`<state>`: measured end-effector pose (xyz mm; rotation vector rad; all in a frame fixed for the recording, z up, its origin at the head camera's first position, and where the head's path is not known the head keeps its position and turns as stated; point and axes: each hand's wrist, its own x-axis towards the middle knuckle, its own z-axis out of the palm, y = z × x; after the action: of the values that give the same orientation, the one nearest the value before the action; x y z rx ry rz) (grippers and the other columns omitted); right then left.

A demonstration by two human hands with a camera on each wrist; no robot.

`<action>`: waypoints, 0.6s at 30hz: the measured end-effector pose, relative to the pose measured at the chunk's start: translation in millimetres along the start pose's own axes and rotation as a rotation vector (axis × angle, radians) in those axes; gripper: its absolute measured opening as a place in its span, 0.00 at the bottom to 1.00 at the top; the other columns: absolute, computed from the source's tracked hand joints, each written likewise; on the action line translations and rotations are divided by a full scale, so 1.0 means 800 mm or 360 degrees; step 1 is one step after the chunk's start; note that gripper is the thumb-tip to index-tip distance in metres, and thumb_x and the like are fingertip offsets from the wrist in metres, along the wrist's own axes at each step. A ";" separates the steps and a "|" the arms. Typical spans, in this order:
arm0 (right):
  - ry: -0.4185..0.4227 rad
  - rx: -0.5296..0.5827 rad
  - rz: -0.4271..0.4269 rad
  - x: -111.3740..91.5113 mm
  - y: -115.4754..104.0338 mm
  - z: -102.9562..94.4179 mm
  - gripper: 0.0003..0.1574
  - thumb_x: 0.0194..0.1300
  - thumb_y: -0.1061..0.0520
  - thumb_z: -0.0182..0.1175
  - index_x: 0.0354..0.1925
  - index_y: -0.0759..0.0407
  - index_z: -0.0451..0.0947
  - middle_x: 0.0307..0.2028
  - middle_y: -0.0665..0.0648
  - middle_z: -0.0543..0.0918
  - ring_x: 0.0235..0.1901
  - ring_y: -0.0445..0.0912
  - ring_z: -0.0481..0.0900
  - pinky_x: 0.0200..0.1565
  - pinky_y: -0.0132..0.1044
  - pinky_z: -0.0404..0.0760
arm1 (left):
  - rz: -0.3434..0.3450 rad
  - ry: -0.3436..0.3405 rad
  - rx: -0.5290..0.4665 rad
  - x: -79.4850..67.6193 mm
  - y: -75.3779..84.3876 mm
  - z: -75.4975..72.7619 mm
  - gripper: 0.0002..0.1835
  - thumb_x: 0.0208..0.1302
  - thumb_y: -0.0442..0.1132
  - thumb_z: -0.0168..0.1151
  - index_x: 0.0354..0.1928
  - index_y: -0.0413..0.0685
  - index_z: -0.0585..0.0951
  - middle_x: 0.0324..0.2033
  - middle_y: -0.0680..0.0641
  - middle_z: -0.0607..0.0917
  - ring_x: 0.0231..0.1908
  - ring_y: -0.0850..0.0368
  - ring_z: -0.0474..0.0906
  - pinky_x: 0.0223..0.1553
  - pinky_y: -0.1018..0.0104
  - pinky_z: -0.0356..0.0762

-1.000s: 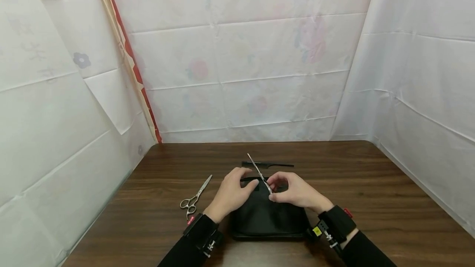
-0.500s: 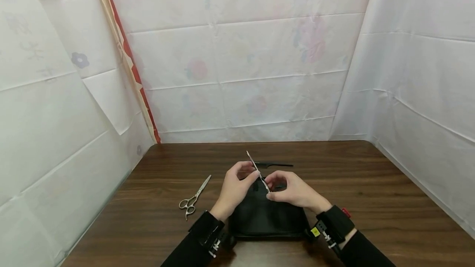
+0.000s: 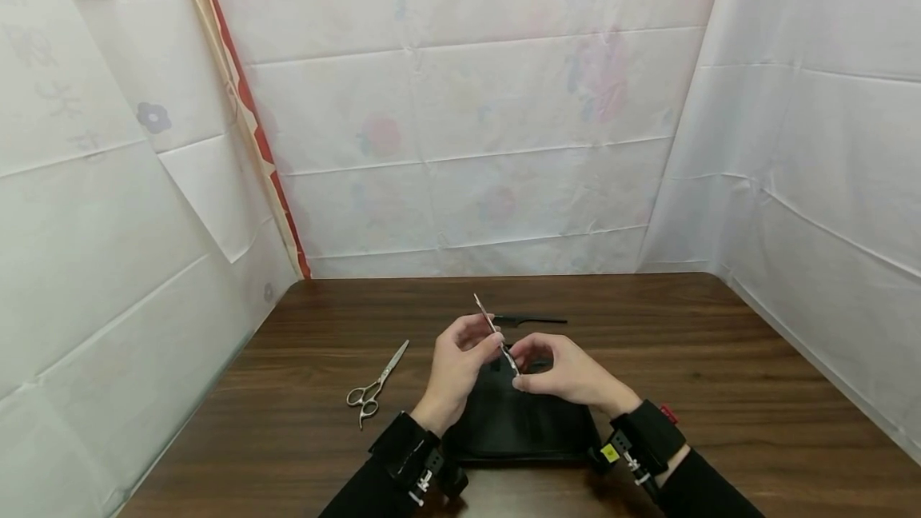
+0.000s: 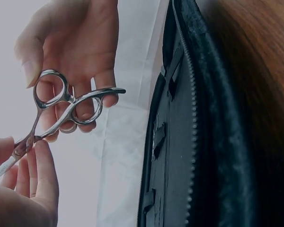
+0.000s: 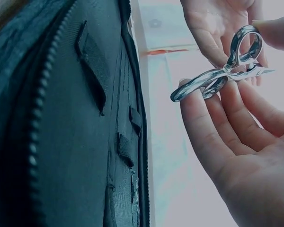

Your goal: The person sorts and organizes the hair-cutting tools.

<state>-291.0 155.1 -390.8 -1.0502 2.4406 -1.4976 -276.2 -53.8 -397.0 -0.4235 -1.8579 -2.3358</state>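
A pair of silver hairdressing scissors (image 3: pixel 483 309) is held aslant above a black zip case (image 3: pixel 525 432). My left hand (image 3: pixel 452 370) pinches it near the pivot between thumb and fingers. In the left wrist view, the scissors' ring handles (image 4: pixel 51 99) lie between the thumb and fingers of my right hand (image 4: pixel 80 42). From the right wrist view, my right thumb touches one ring (image 5: pixel 246 60) while the fingers support the other ring and the finger rest. The unzipped case shows elastic loops (image 5: pixel 91 71) inside.
Another pair of scissors (image 3: pixel 379 384) lies on the wooden table (image 3: pixel 302 438) left of my left hand. A black tail comb (image 3: pixel 536 320) lies behind the case, partly hidden by my left hand. White sheets (image 3: pixel 460 142) hang around the table's back and sides.
My left hand has risen from beside the case and now pinches the scissors near the pivot. The right hand keeps its hold and shifts slightly left. Case and second scissors stay put.
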 end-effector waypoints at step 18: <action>-0.0005 0.0064 0.0001 0.001 -0.003 0.003 0.23 0.65 0.56 0.70 0.53 0.67 0.80 0.45 0.59 0.84 0.47 0.56 0.80 0.46 0.42 0.81 | -0.0022 0.0027 -0.0011 0.000 -0.004 -0.001 0.17 0.67 0.32 0.68 0.55 0.34 0.78 0.48 0.35 0.82 0.43 0.54 0.83 0.50 0.62 0.83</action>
<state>-289.7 151.9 -389.7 -1.0437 2.3980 -1.5368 -277.1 -53.6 -400.0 -0.3917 -1.8518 -2.3477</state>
